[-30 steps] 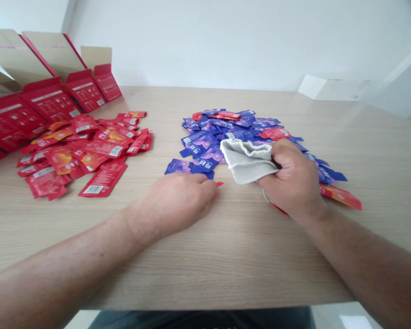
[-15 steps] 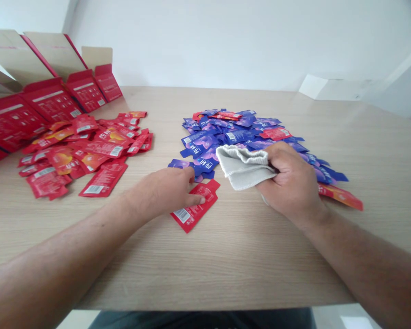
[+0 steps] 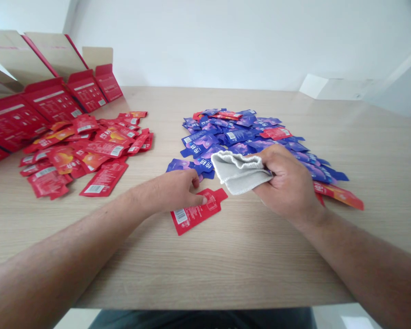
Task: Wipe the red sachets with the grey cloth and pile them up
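My left hand (image 3: 173, 189) is over a red pouch (image 3: 200, 211) that lies flat on the table, barcode at its left end and spout to the right. Its thumb rests on the pouch, while the curled index finger is apart from the thumb; the other fingers are mostly hidden. My right hand (image 3: 287, 183) is closed around a folded off-white cloth (image 3: 238, 171) with a stitched, ribbed edge, held up in front of a heap of purple pouches (image 3: 241, 135). Part of the cloth is hidden in the fist.
A heap of red pouches (image 3: 89, 148) lies at the left, in front of open red cartons (image 3: 51, 98). Several red pouches, one of them (image 3: 276, 133) on top, are mixed with the purple ones. Another red and orange pouch (image 3: 342, 195) lies beyond my right wrist. A white wall stands behind the table.
The red pouch under my left thumb has turned, its spout end swinging to the right and toward me. My right hand and the cloth have shifted slightly left and nearer.
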Motion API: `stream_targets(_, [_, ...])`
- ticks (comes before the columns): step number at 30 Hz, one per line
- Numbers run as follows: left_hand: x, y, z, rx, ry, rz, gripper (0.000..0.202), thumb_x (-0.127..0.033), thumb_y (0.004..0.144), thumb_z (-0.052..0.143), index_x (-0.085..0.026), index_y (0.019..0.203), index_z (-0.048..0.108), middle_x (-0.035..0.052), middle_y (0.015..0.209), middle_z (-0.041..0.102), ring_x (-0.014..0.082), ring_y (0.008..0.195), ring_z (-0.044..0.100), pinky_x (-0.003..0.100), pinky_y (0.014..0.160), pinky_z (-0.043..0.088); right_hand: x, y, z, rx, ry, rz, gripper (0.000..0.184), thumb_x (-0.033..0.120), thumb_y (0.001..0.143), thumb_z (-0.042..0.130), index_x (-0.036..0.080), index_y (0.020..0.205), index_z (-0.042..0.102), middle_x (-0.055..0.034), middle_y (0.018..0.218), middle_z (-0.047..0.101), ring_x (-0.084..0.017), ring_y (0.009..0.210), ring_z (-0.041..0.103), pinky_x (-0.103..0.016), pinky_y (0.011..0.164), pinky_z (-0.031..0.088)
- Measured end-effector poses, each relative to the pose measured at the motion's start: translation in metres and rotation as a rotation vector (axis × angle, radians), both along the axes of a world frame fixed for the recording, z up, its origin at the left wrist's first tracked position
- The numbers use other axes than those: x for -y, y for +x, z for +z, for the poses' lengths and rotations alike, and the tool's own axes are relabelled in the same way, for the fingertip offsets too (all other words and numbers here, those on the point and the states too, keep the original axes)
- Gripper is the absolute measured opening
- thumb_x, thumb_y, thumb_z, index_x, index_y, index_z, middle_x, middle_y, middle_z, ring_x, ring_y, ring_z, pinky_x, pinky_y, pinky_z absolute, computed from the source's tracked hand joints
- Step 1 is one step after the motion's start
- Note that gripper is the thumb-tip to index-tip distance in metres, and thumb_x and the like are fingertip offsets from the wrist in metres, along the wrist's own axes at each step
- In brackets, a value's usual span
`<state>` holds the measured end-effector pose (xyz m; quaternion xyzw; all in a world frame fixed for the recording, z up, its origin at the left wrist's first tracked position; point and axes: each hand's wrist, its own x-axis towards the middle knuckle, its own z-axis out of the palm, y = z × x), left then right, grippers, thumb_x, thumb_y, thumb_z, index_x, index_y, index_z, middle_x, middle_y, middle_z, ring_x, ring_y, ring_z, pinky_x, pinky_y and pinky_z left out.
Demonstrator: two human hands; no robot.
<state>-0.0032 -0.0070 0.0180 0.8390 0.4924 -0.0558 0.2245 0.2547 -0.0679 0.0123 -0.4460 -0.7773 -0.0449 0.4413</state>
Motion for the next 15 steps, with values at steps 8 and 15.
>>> stream_targets(8, [0.0114,-0.0007,-0.0002,-0.126,0.134,-0.07,0.06,-0.065,0.069,0.075,-0.024,0.11,0.066,0.0086,0.096,0.073,0.0249,0.073,0.066,0.033,0.058,0.041,0.0009,-0.0008,0.0005,0.0,-0.022,0.022,0.022,0.008,0.081,0.067,0.024,0.095,0.072,-0.0014,0.083,0.066,-0.02,0.08,0.062,-0.032,0.07,0.052])
stream_targets(15, [0.004,0.0022,0.0006,0.003,-0.078,-0.056,0.033,-0.054,0.084,0.063,-0.022,0.09,0.068,0.0031,0.081,0.073,0.0183,0.065,0.063,0.029,0.057,0.039,0.0013,-0.0015,-0.0004,-0.001,-0.021,0.028,0.027,0.006,0.079,0.067,0.024,0.098,0.073,-0.0016,0.085,0.067,-0.02,0.081,0.063,-0.031,0.071,0.052])
